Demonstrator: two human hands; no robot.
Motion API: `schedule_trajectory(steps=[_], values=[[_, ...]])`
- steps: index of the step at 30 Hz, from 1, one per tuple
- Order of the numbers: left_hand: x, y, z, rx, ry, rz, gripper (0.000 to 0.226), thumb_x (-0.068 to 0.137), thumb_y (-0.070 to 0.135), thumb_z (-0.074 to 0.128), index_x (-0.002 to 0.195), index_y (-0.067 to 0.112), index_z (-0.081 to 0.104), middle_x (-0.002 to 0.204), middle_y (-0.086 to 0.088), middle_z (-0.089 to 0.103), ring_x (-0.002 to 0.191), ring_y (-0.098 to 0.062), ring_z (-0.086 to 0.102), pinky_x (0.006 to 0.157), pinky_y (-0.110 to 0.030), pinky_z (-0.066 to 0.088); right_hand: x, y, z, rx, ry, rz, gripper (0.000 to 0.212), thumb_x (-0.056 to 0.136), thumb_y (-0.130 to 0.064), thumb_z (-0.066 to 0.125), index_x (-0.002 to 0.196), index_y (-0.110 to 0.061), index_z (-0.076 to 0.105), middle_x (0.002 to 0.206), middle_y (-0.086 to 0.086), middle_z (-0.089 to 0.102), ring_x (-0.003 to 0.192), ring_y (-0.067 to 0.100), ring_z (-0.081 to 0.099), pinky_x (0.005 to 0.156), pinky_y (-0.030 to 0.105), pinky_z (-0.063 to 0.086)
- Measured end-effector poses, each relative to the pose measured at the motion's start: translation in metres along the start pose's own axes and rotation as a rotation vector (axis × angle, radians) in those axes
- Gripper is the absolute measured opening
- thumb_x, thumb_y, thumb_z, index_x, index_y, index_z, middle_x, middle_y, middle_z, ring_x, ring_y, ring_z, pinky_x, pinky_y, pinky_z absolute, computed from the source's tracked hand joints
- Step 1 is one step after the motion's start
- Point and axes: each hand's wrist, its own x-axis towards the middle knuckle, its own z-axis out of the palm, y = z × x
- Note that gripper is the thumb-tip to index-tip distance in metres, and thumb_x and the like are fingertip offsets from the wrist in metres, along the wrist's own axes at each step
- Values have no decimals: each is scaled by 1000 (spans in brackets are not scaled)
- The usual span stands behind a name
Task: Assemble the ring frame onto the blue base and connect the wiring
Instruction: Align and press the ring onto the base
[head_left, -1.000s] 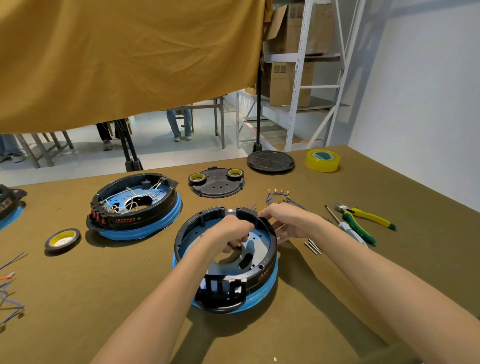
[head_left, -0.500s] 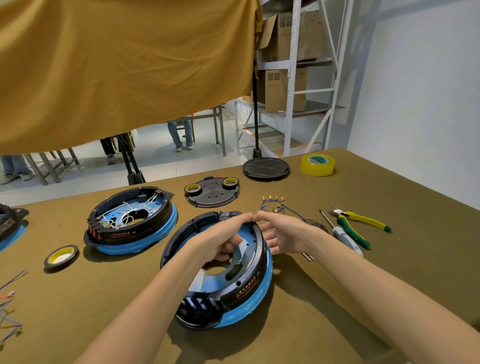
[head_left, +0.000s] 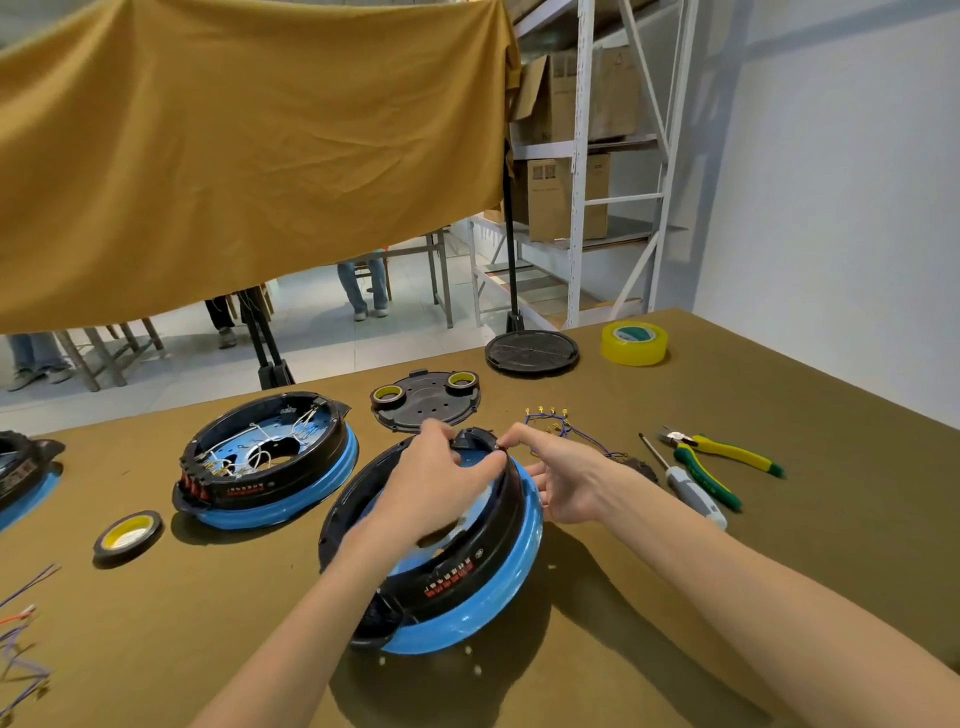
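Note:
A black ring frame (head_left: 483, 556) sits on a blue base (head_left: 483, 613) in the middle of the table, and the pair is tilted up at its near left side. My left hand (head_left: 436, 493) lies over the inside of the ring, with its fingers gripping the far rim. My right hand (head_left: 566, 478) reaches from the right, fingertips pinching the same far rim and palm beside the blue edge. A bundle of blue wires with gold terminals (head_left: 550, 423) lies just beyond my right hand.
A wired black-and-blue unit (head_left: 270, 462) stands at the left, another (head_left: 21, 478) at the far left edge. A black plate with two tape rolls (head_left: 426, 400), a round black lid (head_left: 532, 351), yellow tape (head_left: 635, 343), a tape roll (head_left: 127, 535), a screwdriver (head_left: 685, 483), pliers (head_left: 722, 452) and loose wires (head_left: 21, 639) lie around.
The ring and base have been turned and tipped, the connector block swinging toward the near left. Both hands moved to the far rim. The camera view shifted upward.

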Motion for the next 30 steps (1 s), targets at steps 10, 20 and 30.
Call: schedule_trajectory(steps=[10,20,30], values=[[-34,18,28,656,339,336,88,77,61,73,144,18,37,139,0,43,122,-21,49,102,-37,40,-10,-4,16,227,77,-1,62,63,-24,87,117,-5,64,98,17,76,89,33,75,88,45,61],[-40,4,35,736,303,392,81,83,44,72,147,16,29,144,-3,43,130,-22,48,112,-37,36,-15,7,20,300,40,58,70,59,-18,95,120,-3,63,102,23,76,86,39,76,70,49,63],[-49,-23,12,858,307,679,81,63,50,75,131,12,52,122,-8,50,110,-29,50,106,-44,44,-4,28,19,266,67,102,93,53,-50,99,126,-9,59,105,22,76,94,41,75,83,51,62]])
